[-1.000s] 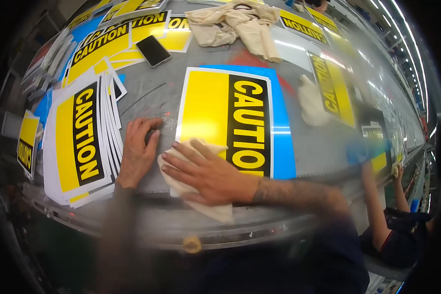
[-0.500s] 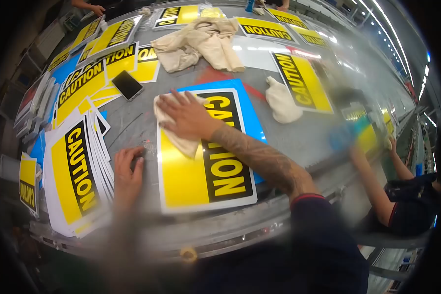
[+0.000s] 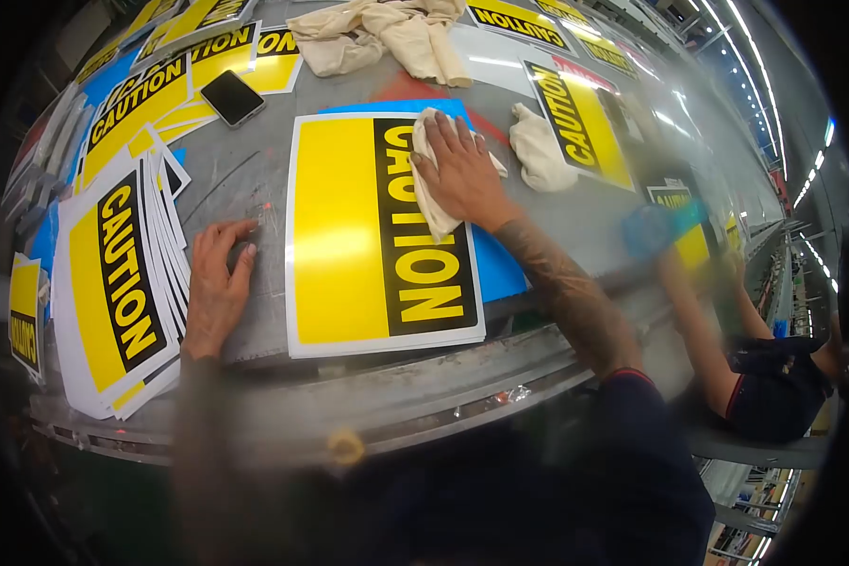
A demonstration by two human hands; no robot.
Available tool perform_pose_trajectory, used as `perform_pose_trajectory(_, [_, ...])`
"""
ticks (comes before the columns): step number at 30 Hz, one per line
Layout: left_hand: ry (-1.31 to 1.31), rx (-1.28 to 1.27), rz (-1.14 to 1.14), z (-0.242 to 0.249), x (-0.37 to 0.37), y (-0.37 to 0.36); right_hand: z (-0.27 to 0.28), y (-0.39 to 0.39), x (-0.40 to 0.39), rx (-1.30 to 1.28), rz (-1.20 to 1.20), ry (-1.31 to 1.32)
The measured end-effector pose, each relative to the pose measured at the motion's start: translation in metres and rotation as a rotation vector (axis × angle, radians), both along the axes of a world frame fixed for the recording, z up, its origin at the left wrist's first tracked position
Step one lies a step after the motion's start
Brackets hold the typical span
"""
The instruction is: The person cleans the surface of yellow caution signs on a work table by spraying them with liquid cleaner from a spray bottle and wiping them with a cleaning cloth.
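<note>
A cream cloth (image 3: 433,200) lies on the black lettered band of a yellow CAUTION sign (image 3: 338,226). My right hand (image 3: 464,177) presses the cloth down from above, its fingers spread over it. Under the sign is another sheet, and a blue sheet (image 3: 500,264) shows along its right and upper edges. My left hand (image 3: 219,283) rests on the grey table (image 3: 255,198), fingers apart and slightly bent, holding nothing. It sits between the sign and a fanned stack of CAUTION signs (image 3: 113,274).
A phone (image 3: 233,98) and more signs (image 3: 146,104) lie beyond my left hand. A crumpled cloth (image 3: 387,38) is at the back; a bundled white cloth (image 3: 541,151) lies beside another sign (image 3: 580,123). At right, a co-worker's arm (image 3: 693,321) reaches over the table.
My right hand has slid the cloth rightward across the sign, from the yellow area onto the black lettering. My left hand still rests on the table. The view has shifted slightly.
</note>
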State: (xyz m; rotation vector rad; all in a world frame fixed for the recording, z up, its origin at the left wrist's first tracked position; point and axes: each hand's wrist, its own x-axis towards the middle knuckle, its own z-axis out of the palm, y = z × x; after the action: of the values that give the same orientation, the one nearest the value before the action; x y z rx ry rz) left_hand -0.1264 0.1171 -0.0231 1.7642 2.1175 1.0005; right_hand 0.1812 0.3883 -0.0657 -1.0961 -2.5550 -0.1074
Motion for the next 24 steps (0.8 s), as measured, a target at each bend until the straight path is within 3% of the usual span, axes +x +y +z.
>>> perform_pose_trajectory(13, [-0.002,-0.016,0.001,0.009,0.008,-0.003,0.034,-0.148,0.066,-0.125,0.120,-0.092])
perform_pose_trajectory(16, [0.087,0.081,-0.111,0.017,0.024,-0.008,0.051,-0.179,0.083,-0.207,0.155,-0.132])
perform_pose_trajectory(18, [0.166,0.006,-0.270,0.021,0.036,-0.014,0.070,-0.195,0.096,-0.318,0.207,-0.167])
perform_pose_trajectory(19, [0.227,-0.034,-0.367,0.030,0.049,-0.017,0.089,-0.201,0.099,-0.339,0.238,-0.018])
perform_pose_trajectory(22, [0.347,-0.187,-0.517,0.046,0.076,-0.021,0.132,-0.189,0.136,-0.991,-0.027,0.031])
perform_pose_trajectory(24, [0.379,-0.273,-0.550,0.048,0.078,-0.026,0.119,-0.182,0.164,-0.887,-0.123,0.477])
